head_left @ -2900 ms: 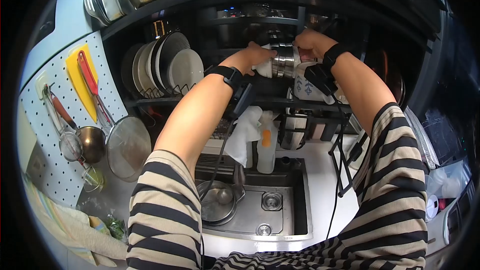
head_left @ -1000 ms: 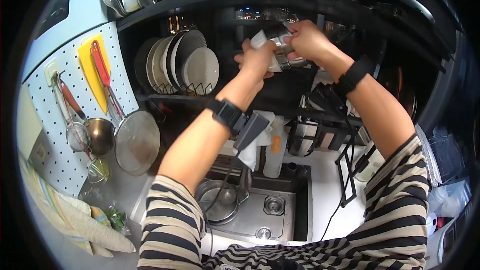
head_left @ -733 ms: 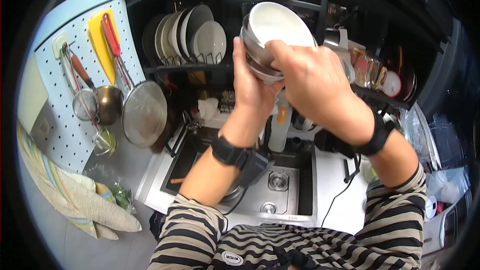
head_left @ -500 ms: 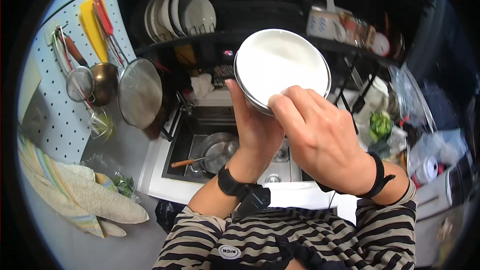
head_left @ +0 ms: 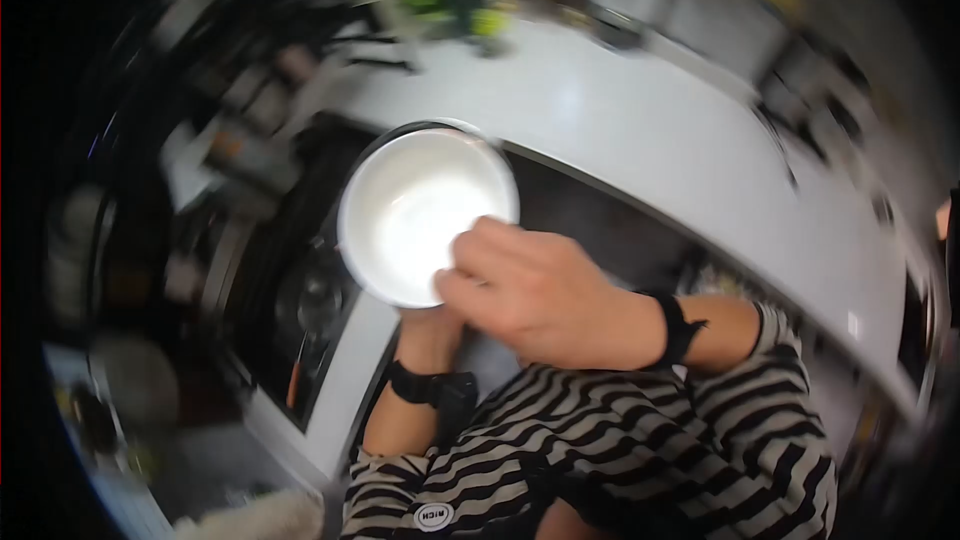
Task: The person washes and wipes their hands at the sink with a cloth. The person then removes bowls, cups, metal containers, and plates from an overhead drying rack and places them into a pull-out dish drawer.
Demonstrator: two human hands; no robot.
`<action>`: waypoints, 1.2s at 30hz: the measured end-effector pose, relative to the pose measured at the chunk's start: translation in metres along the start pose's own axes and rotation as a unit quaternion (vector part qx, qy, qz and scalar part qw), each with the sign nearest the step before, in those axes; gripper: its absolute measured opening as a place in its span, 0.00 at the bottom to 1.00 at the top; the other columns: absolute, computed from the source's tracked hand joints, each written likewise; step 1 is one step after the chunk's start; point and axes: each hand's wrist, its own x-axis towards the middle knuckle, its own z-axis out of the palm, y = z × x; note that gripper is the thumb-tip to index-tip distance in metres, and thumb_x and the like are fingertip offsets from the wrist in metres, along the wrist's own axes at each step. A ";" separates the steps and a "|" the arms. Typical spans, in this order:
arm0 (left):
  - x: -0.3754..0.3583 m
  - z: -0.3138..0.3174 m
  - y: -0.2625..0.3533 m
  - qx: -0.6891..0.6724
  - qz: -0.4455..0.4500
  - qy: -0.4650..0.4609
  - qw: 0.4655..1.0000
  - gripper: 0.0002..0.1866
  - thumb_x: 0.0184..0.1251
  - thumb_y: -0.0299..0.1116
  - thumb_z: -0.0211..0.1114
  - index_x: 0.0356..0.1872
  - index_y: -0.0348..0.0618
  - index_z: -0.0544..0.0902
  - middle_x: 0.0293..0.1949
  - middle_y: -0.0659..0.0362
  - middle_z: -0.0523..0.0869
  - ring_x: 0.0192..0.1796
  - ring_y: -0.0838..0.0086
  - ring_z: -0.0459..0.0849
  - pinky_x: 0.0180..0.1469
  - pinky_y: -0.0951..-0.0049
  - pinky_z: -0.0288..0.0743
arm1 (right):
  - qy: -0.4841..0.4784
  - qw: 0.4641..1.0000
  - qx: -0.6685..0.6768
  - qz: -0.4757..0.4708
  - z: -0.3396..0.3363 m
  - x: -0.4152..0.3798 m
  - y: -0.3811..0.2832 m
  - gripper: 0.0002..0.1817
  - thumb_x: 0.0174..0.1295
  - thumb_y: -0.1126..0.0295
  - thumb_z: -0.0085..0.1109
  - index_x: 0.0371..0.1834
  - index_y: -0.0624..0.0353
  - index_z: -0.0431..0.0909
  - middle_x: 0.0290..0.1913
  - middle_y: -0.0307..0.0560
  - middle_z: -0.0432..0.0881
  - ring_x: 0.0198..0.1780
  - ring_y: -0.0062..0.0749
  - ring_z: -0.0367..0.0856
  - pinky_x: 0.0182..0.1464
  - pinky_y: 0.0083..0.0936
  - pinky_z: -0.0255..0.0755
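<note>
White bowl [head_left: 415, 205] is pinched at its rim by the curled right hand [head_left: 540, 290], left hand [head_left: 430, 328] beneath, grip hidden.

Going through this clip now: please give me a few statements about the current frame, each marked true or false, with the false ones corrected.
1. The right hand is at the rim of the white bowl. True.
2. The white bowl is upside down on the counter. False: it is held up, its inside facing the camera.
3. The left hand is mostly hidden behind the bowl. True.
4. The right wrist is bare. False: it wears a black band.
5. The sleeves are striped. True.
</note>
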 end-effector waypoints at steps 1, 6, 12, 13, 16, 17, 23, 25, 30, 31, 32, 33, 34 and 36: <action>-0.008 -0.007 -0.021 0.015 -0.061 0.000 0.998 0.43 0.58 0.72 0.38 0.63 0.47 0.62 0.60 0.56 0.67 0.60 0.64 0.67 0.62 0.62 0.61 | 0.018 0.999 0.000 0.029 -0.007 -0.023 -0.004 0.08 0.42 0.73 0.54 0.27 0.61 0.72 0.26 0.41 0.67 0.30 0.30 0.70 0.26 0.21 0.69; -0.044 -0.023 -0.107 0.100 -0.268 -0.029 0.958 0.43 0.57 0.72 0.38 0.63 0.47 0.62 0.60 0.55 0.67 0.60 0.63 0.67 0.62 0.62 0.61 | 0.069 0.981 -0.065 0.167 -0.048 -0.139 -0.030 0.06 0.41 0.72 0.55 0.23 0.60 0.70 0.27 0.40 0.66 0.32 0.29 0.69 0.22 0.19 0.69; -0.089 -0.011 -0.227 0.118 -0.402 -0.056 0.906 0.43 0.57 0.72 0.38 0.63 0.47 0.62 0.60 0.55 0.67 0.60 0.63 0.67 0.63 0.61 0.61 | 0.125 0.946 0.013 0.300 -0.114 -0.260 -0.065 0.09 0.41 0.77 0.56 0.29 0.62 0.73 0.30 0.42 0.70 0.36 0.32 0.72 0.26 0.22 0.70; -0.100 -0.009 -0.252 0.112 -0.424 -0.055 0.897 0.43 0.57 0.72 0.38 0.63 0.47 0.62 0.60 0.55 0.67 0.60 0.63 0.67 0.63 0.61 0.61 | 0.141 0.939 0.022 0.313 -0.124 -0.280 -0.074 0.10 0.41 0.78 0.56 0.31 0.62 0.74 0.31 0.42 0.70 0.37 0.33 0.72 0.27 0.23 0.70; -0.144 -0.008 -0.322 0.092 -0.487 -0.039 0.868 0.43 0.57 0.72 0.38 0.63 0.47 0.62 0.60 0.55 0.67 0.60 0.63 0.67 0.63 0.61 0.61 | 0.154 0.923 0.048 0.349 -0.151 -0.328 -0.098 0.12 0.42 0.78 0.57 0.34 0.63 0.74 0.31 0.43 0.70 0.36 0.36 0.72 0.30 0.26 0.70; -0.158 -0.007 -0.342 0.086 -0.503 -0.033 0.859 0.43 0.57 0.72 0.38 0.63 0.47 0.62 0.60 0.55 0.67 0.60 0.63 0.67 0.63 0.61 0.61 | 0.153 0.919 0.055 0.360 -0.159 -0.340 -0.104 0.13 0.42 0.78 0.58 0.35 0.63 0.74 0.30 0.43 0.70 0.36 0.36 0.72 0.31 0.27 0.70; -0.178 -0.001 -0.428 0.051 -0.512 -0.014 0.857 0.43 0.57 0.72 0.38 0.63 0.47 0.62 0.60 0.55 0.67 0.60 0.62 0.67 0.63 0.61 0.61 | 0.266 0.887 0.015 0.378 -0.209 -0.405 -0.112 0.10 0.44 0.77 0.62 0.32 0.65 0.76 0.29 0.44 0.75 0.32 0.38 0.74 0.31 0.29 0.71; -0.165 -0.001 -0.446 0.042 -0.499 -0.014 0.865 0.43 0.57 0.72 0.38 0.63 0.47 0.62 0.60 0.54 0.67 0.60 0.62 0.67 0.63 0.60 0.61 | 0.276 0.873 0.015 0.401 -0.227 -0.426 -0.107 0.09 0.46 0.76 0.62 0.31 0.65 0.76 0.30 0.46 0.76 0.32 0.39 0.75 0.33 0.30 0.71; -0.128 -0.022 -0.465 0.048 -0.510 -0.005 0.859 0.43 0.57 0.72 0.38 0.63 0.47 0.62 0.60 0.54 0.67 0.60 0.62 0.67 0.63 0.60 0.61 | 0.361 0.737 -0.017 0.571 -0.217 -0.513 -0.075 0.06 0.59 0.76 0.54 0.36 0.69 0.75 0.31 0.46 0.76 0.30 0.28 0.76 0.32 0.21 0.69; -0.124 -0.029 -0.463 0.055 -0.520 -0.003 0.853 0.43 0.57 0.72 0.38 0.63 0.47 0.62 0.60 0.54 0.67 0.60 0.62 0.67 0.63 0.60 0.61 | 0.396 0.679 0.027 0.617 -0.201 -0.534 -0.063 0.07 0.61 0.75 0.52 0.38 0.70 0.75 0.32 0.45 0.77 0.29 0.25 0.76 0.31 0.18 0.69; -0.121 -0.038 -0.461 0.059 -0.529 0.001 0.846 0.43 0.57 0.72 0.38 0.63 0.47 0.62 0.60 0.54 0.67 0.60 0.62 0.67 0.63 0.60 0.61 | 0.414 0.641 0.054 0.644 -0.183 -0.556 -0.045 0.08 0.61 0.75 0.52 0.39 0.70 0.74 0.32 0.44 0.76 0.29 0.22 0.76 0.30 0.16 0.69; -0.118 -0.045 -0.458 0.064 -0.538 0.006 0.840 0.43 0.57 0.72 0.38 0.63 0.47 0.62 0.60 0.54 0.67 0.60 0.62 0.67 0.63 0.60 0.61 | 0.431 0.601 0.080 0.668 -0.165 -0.579 -0.024 0.09 0.62 0.74 0.51 0.40 0.71 0.73 0.32 0.43 0.76 0.28 0.19 0.76 0.28 0.14 0.69; -0.114 -0.052 -0.456 0.067 -0.548 0.013 0.834 0.43 0.57 0.72 0.38 0.63 0.47 0.62 0.60 0.54 0.67 0.60 0.62 0.67 0.63 0.60 0.61 | 0.411 0.588 0.083 0.692 -0.147 -0.599 -0.003 0.10 0.62 0.74 0.52 0.40 0.71 0.74 0.32 0.43 0.77 0.28 0.20 0.76 0.28 0.14 0.70; -0.106 -0.064 -0.451 0.075 -0.556 0.025 0.827 0.44 0.57 0.72 0.38 0.63 0.47 0.62 0.60 0.54 0.67 0.60 0.62 0.67 0.63 0.59 0.61 | 0.391 0.562 0.084 0.724 -0.111 -0.636 0.039 0.10 0.62 0.73 0.52 0.41 0.71 0.74 0.33 0.43 0.77 0.28 0.20 0.76 0.27 0.15 0.71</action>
